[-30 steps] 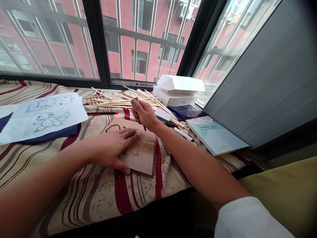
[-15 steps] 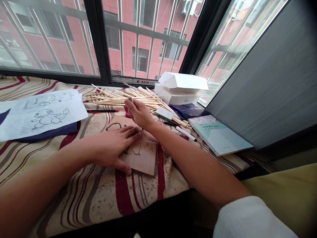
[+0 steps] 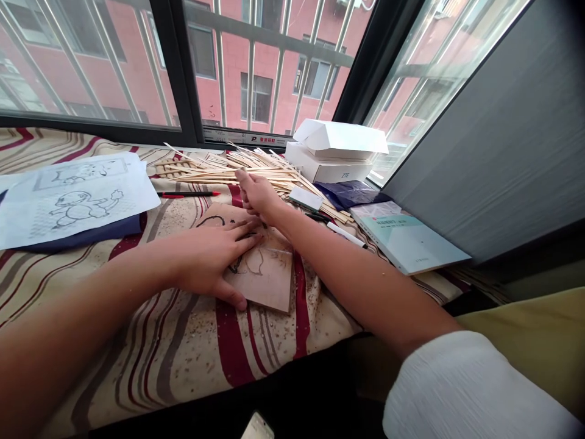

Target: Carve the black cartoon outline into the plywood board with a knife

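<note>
My left hand (image 3: 210, 259) lies flat on a light wooden board (image 3: 272, 286), fingers spread, over a dark outline of a cartoon figure. My right hand (image 3: 258, 198) hangs just above the board's far edge with its fingers drawn together, close to a pile of thin wooden sticks (image 3: 214, 174). Whatever those fingers hold, if anything, is hidden. A white sleeve (image 3: 470, 390) covers my right forearm near the bottom right.
Sheets printed with a cartoon figure (image 3: 82, 201) lie at the left beside a red-and-black pencil (image 3: 187, 194). A white ZTE box (image 3: 331, 164), a pale book (image 3: 406, 241) and a white marker (image 3: 345, 235) sit by the barred window (image 3: 274, 67). Shavings dot the striped bedspread (image 3: 183, 360).
The view has tilted, shifting the scene upward. My right hand has turned, and the thin dark tool seen in it earlier no longer shows. My left hand stays on the board.
</note>
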